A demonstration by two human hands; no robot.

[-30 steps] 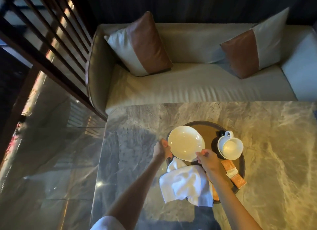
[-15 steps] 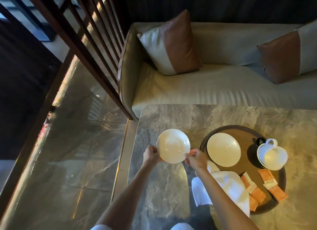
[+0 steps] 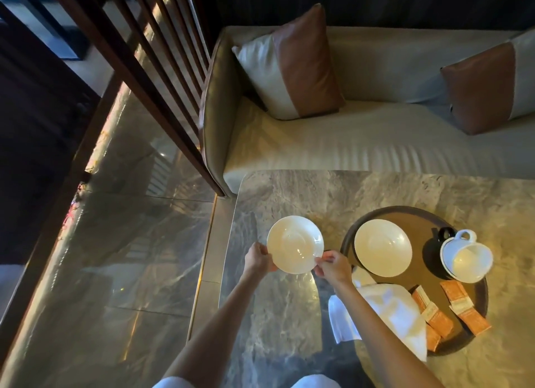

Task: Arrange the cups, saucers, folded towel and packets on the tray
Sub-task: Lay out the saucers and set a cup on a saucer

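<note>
Above marble table [image 3: 289,315], left hand [image 3: 258,258] and right hand [image 3: 333,268] each grip-clamp saucer [image 3: 294,244] beside tray [image 3: 482,306].

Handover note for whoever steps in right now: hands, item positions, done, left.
Left hand and right hand both pinch the rim of one saucer, held over the marble table, left of the tray.
On the tray: second saucer, empty cup with no saucer visible under it, orange packets. Folded towel hangs over the tray's near-left rim.
Done: those items sit on the tray.
Left: place the held saucer, square up the towel. Only one cup is in view.
</note>
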